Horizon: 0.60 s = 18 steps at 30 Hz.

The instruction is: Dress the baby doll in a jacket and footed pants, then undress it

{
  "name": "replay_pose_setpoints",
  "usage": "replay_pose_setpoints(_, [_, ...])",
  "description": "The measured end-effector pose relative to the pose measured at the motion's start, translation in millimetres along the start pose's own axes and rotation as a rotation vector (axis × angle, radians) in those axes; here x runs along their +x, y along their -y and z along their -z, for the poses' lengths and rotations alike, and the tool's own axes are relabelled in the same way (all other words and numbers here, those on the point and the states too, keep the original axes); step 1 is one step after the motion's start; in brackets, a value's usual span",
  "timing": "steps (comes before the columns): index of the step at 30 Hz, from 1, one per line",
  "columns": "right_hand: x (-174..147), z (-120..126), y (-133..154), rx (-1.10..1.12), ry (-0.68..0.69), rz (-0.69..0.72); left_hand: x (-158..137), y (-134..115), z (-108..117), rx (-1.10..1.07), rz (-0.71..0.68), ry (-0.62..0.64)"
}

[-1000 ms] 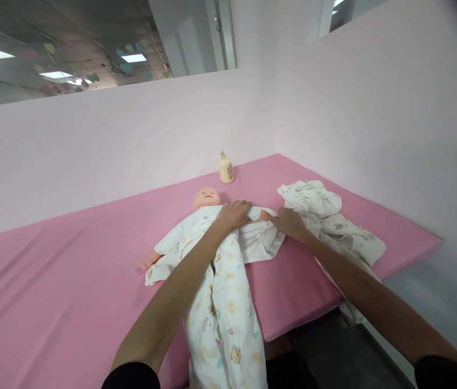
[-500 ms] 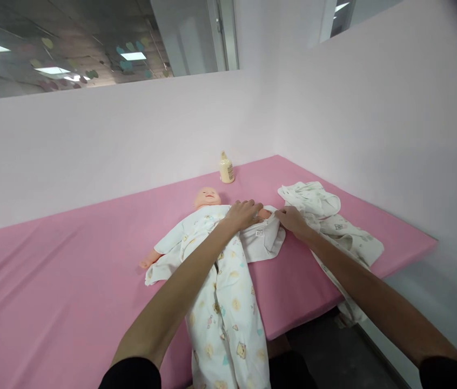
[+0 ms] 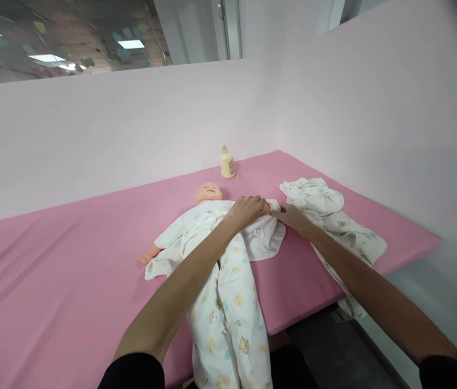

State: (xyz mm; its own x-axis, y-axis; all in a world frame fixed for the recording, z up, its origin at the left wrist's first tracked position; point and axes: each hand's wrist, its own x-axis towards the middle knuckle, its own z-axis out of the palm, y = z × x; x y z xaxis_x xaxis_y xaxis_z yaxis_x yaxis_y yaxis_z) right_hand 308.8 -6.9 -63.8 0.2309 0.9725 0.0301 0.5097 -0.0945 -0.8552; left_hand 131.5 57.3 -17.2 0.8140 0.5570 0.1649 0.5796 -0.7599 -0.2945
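A baby doll [image 3: 208, 192] lies on its back, its head toward the wall, wearing a white shirt [image 3: 172, 232]. Patterned baby pants [image 3: 228, 302] lie over its body and hang past the near edge. My left hand [image 3: 248, 210] is closed around the doll's arm on the right side, fingers curled over it. Close beside it, my right hand [image 3: 291, 217] pinches the shirt's white cloth near the doll's hand; the fingertips are partly hidden. The shirt's loose side, with a small label, spreads beneath both hands. The doll's other hand sticks out of its sleeve at left.
A pump bottle [image 3: 227, 163] of pale yellow liquid stands near the wall. Crumpled patterned baby clothes [image 3: 334, 216] lie right of my right hand, partly hanging over the edge of the pink padded table [image 3: 70, 281]. White walls [image 3: 131, 135] close the back and right.
My right hand has shifted slightly left, closer to my left hand, and less of the doll's arm shows between them. The camera view has tilted slightly.
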Motion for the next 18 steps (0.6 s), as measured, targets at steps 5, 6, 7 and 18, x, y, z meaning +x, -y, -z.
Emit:
replay_pose_setpoints(5, [0, -5, 0, -0.09, -0.061, 0.003, 0, -3, 0, -0.005, -0.006, 0.011])
replay_pose_setpoints(6, [-1, -6, 1, -0.139, -0.091, 0.009, 0, -3, 0, -0.006, -0.009, 0.012])
replay_pose_setpoints(7, [-1, -7, 1, -0.189, -0.122, 0.014, 0, -4, 0, -0.007, -0.014, 0.013])
replay_pose_setpoints(18, [13, -7, -15, -0.266, -0.208, 0.248, -2, -1, -2, -0.008, -0.001, 0.008])
